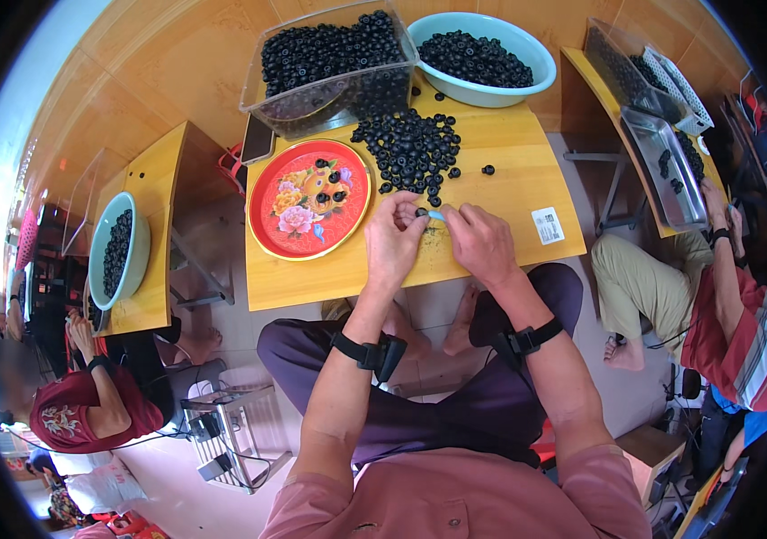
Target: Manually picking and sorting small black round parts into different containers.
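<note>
Over the near part of a yellow wooden table point(500, 256), both my hands meet above some dark crumbs. My left hand point(390, 241) pinches a small round black part point(421, 213) between its fingertips. In my right hand point(484, 241) is a slim light-blue tool point(436, 216), its end against that part; its tip is too small to make out. Just beyond my fingers lies a loose pile of black ring-like parts point(408, 148). To the left, a round red flowered tray point(265, 208) with a gold rim carries a few of the same parts.
At the table's back stand a clear plastic bin point(329, 106) and a pale blue basin point(491, 95), both full of black parts. A dark flat case point(258, 141) lies left; a white label point(548, 225) sits right. People work at side tables, with another basin point(136, 260) and a metal tray point(691, 211).
</note>
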### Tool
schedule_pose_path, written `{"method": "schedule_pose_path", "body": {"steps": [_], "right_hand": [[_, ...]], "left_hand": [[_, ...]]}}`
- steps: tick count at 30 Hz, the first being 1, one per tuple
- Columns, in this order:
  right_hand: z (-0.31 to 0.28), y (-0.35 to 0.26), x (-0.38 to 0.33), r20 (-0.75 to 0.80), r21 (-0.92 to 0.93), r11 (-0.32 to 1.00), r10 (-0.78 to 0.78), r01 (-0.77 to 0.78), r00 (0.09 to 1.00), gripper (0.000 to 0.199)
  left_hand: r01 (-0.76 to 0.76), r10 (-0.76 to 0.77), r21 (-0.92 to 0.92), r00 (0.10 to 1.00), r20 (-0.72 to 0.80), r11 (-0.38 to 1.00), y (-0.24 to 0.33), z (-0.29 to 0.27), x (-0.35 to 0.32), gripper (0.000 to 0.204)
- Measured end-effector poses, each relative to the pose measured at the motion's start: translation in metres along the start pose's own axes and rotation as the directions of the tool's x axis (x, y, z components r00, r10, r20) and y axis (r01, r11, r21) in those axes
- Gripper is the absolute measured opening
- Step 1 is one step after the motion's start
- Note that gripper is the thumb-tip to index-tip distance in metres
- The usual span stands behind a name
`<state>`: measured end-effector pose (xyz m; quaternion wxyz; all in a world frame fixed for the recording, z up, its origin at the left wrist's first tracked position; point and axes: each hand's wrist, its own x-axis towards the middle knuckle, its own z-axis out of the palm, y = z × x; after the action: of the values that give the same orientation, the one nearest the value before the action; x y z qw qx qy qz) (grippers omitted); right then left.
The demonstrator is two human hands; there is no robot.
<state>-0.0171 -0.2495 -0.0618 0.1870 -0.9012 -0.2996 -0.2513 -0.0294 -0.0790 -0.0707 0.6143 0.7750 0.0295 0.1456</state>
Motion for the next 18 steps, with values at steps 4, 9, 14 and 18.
{"method": "schedule_pose_path", "body": {"steps": [4,9,14,18], "right_hand": [[0.001,0.000,0.000,0.002,0.002,1.000,-0.002,0.002,1.000,0.025],[0.004,0.004,0.000,-0.010,-0.030,0.998,0.058,-0.058,0.998,0.023],[0.005,0.004,0.000,-0.005,-0.058,0.995,0.085,-0.085,0.996,0.020],[0.006,0.004,0.001,-0.023,-0.057,0.994,0.091,-0.092,0.996,0.017]], "left_hand": [[0.021,-0.021,-0.054,1.000,0.011,0.998,0.000,-0.001,0.002,0.035],[0.024,-0.021,-0.099,0.999,0.023,0.995,-0.009,-0.002,0.001,0.035],[0.029,-0.034,-0.194,0.999,-0.025,0.981,-0.012,-0.004,0.000,0.027],[0.016,-0.022,-0.124,0.999,-0.045,0.992,-0.007,-0.004,-0.001,0.022]]}}
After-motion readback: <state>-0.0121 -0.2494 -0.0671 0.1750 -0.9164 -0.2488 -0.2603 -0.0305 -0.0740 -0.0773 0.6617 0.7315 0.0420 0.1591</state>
